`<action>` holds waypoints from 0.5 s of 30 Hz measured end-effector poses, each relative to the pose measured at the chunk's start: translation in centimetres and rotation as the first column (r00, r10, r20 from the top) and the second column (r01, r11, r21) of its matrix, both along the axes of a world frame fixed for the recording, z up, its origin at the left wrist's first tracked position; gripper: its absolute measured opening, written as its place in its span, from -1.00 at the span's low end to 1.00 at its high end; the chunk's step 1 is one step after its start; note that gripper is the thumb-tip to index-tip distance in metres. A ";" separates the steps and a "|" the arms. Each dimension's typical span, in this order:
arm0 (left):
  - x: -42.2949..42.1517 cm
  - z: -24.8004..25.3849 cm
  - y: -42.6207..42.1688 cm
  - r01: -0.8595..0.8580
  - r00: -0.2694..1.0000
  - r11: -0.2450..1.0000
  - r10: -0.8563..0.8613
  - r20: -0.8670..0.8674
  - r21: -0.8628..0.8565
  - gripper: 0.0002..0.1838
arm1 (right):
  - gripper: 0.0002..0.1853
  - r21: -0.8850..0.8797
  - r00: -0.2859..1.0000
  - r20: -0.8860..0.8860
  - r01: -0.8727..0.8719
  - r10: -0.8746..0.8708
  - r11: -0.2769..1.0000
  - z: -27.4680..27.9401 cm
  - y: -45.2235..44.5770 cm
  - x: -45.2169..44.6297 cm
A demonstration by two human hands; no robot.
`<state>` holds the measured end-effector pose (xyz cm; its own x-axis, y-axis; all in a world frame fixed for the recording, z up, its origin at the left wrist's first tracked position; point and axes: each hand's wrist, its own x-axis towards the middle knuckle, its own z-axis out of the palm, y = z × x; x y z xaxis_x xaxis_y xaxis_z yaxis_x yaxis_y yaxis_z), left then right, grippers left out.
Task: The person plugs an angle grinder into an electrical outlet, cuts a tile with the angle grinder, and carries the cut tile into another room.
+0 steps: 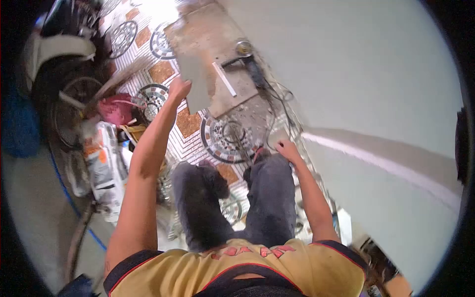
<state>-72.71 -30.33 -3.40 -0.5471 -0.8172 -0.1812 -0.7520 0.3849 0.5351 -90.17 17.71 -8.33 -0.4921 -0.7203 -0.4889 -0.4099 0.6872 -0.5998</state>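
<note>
My left hand [180, 88] is closed on the edge of a flat grey tile [199, 86], tilted over a dusty board [230, 42]. Down by my right knee, my right hand [288, 150] has its fingers curled, with a small pale flat piece [278, 138] at the fingertips. An angle grinder [255, 72] with a round metal disc lies on the board's right side, its cord trailing along the wall. Beside it rests a narrow white strip [225, 79]. Motion blurs the tile's far edge.
A motorbike wheel [76, 111], a pink bag [116, 109] and a printed white sack [104, 168] stand at the left. The patterned tile floor [190, 123] carries dust and grit around the board. A pale wall [366, 64] rises along the right.
</note>
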 end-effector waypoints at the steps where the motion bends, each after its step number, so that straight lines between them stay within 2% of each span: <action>1: 1.7 1.1 0.0 -0.017 1.000 0.989 0.013 0.025 0.146 -0.53 | -0.60 0.026 0.994 0.098 0.055 -0.057 0.998 2.6 4.0 1.6; 2: 2.9 4.2 0.8 -0.056 0.992 0.979 0.031 0.126 0.195 -0.54 | -0.61 0.051 0.972 0.184 0.140 -0.147 0.989 4.6 8.4 3.6; 3: 5.2 5.4 1.9 -0.077 0.972 0.944 0.143 -0.186 0.321 -0.52 | -0.61 0.079 0.927 0.261 0.258 -0.270 0.963 7.5 12.8 6.5; 4: 6.7 9.4 4.3 -0.079 0.920 0.839 0.269 -0.285 0.538 -0.59 | -0.69 0.181 0.911 0.310 0.223 -0.271 0.958 10.8 16.7 9.3; 5: 8.0 13.5 6.9 -0.068 0.843 0.689 0.426 -0.327 0.721 -0.64 | -0.68 0.087 0.969 0.195 -0.171 0.152 0.981 13.3 21.2 12.3; 6: 8.6 17.2 9.4 -0.260 0.820 0.610 0.549 -0.162 0.749 -0.64 | -0.70 0.319 0.885 0.114 -0.463 0.452 0.827 15.0 24.6 16.7; 7: 10.9 19.6 11.1 -0.105 0.825 0.499 0.526 -0.205 0.860 -0.65 | -0.75 0.407 0.943 0.102 -0.329 0.315 0.852 17.2 28.5 21.8; 8: 12.7 19.9 12.5 -0.076 0.866 0.513 0.459 -0.198 0.855 -0.62 | -0.77 0.431 0.975 0.172 -0.202 0.140 0.879 20.4 30.5 25.8; 9: 15.2 20.1 13.6 0.036 0.963 0.653 0.181 -0.202 0.756 -0.60 | -0.78 0.462 0.975 0.220 -0.063 -0.045 0.885 23.7 32.5 29.9; 10: 16.3 21.6 14.8 0.214 0.972 0.729 -0.092 -0.216 0.650 -0.60 | -0.77 0.593 0.467 0.249 0.619 -0.848 0.515 30.6 31.6 33.3; 11: 16.9 23.5 16.2 0.482 0.875 0.745 -0.434 -0.215 0.460 -0.60 | -0.77 0.533 0.420 0.240 0.696 -0.875 0.481 32.4 31.8 37.9; 12: 17.5 24.8 17.5 0.659 0.748 0.679 -0.635 -0.192 0.324 -0.60 | -0.76 0.462 0.389 0.231 0.763 -0.892 0.452 33.7 32.2 41.9; 13: 18.1 26.2 18.8 0.736 0.669 0.607 -0.721 -0.182 0.299 -0.60 | -0.76 0.378 0.367 0.217 0.823 -0.905 0.424 34.9 32.5 45.4; 14: 18.6 26.1 19.0 0.884 0.467 0.467 -0.884 -0.006 -0.029 -0.67 | -0.79 0.411 0.071 0.373 0.881 -0.925 0.233 32.8 33.3 50.6; 15: 17.8 27.2 21.1 0.563 0.789 0.511 -0.566 -0.239 0.649 -0.66 | -0.83 0.619 -0.164 0.252 0.785 -0.954 0.029 39.0 29.6 50.8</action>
<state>-54.87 -9.21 23.84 -0.8478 0.0089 -0.5303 -0.5076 0.2762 0.8161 -39.32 47.34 30.65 -0.1931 0.3027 -0.9333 0.9648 0.2314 -0.1246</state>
